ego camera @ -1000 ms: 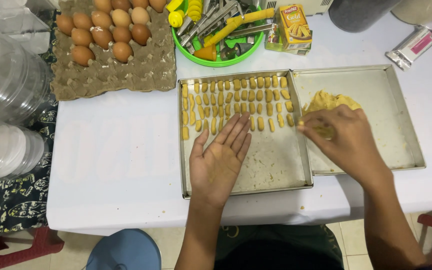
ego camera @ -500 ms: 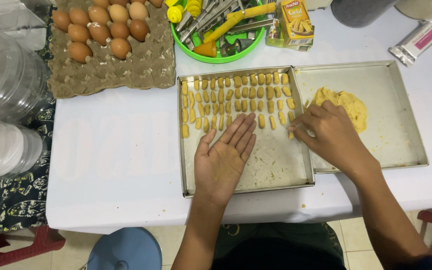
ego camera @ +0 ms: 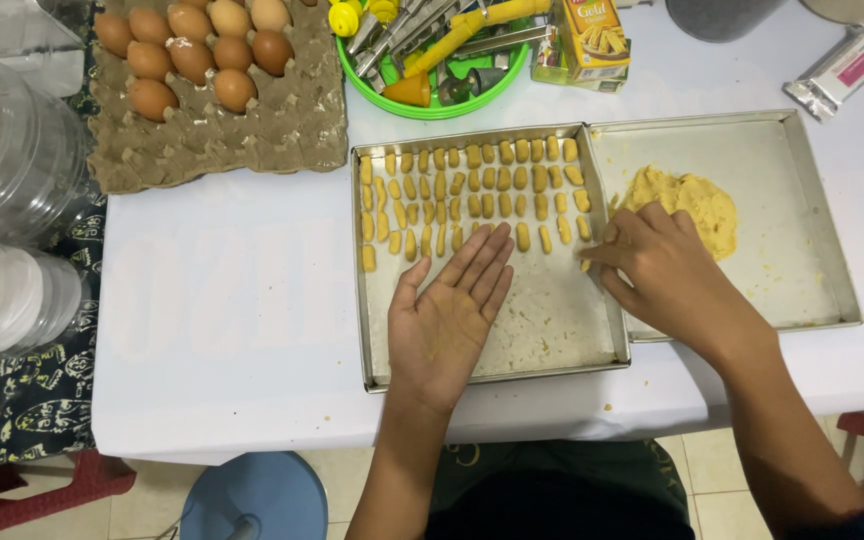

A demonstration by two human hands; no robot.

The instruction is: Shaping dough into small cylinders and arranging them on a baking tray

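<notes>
L hand (ego camera: 449, 318) flat open, palm up — over tray (ego camera: 564, 340).

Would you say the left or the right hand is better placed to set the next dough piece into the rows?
Probably the right hand: its fingertips sit at the rows of dough pieces, near the dough lump. The left hand lies palm-up, empty.

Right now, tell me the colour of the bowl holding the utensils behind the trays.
Bright green; the bowl shows best in the head view, at the table's far edge.
</notes>
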